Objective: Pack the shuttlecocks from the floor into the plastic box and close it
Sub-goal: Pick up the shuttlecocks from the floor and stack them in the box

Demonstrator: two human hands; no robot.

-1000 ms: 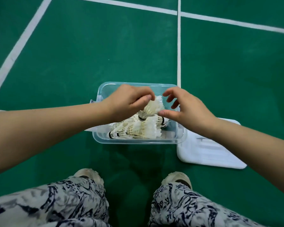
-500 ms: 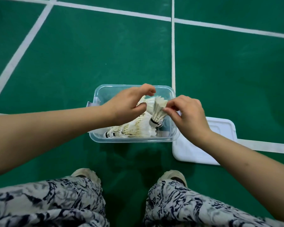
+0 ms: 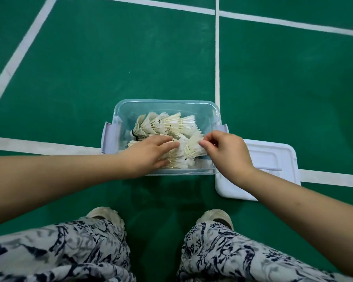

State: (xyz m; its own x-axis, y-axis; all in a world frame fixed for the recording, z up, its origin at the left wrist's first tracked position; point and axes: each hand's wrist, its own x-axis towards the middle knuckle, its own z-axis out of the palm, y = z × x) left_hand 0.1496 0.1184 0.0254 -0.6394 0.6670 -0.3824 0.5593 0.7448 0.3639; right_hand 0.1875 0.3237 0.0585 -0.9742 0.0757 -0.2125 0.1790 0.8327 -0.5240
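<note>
I see the box (image 3: 167,106) at the centre of the frame, on the green floor (image 3: 130,58), its lid off and its clear walls open to view. Shuttlecocks (image 3: 167,125) lie piled inside it, feathers mostly toward the upper right of the box, one dark-banded cork showing at the pile's left. My left hand (image 3: 149,153) comes in from the left edge and lies flat on the near part of the pile, fingers spread and extended, palm down, clasping nothing that I can make out. My right hand (image 3: 226,151) comes in from the lower right and pinches the feather skirt of one shuttlecock (image 3: 192,145) between thumb and fingertips, at the box's near right corner; that shuttlecock is inside the box's outline and touches the pile. The white lid (image 3: 273,159) lies flat on the floor just right of the box, partly under my right wrist. Grey latches stand out at the box's left and right ends. White court lines (image 3: 217,58) cross the floor above and beside the box. At the bottom of the frame I note patterned trousers (image 3: 69,251) and two pale shoes (image 3: 104,214).
</note>
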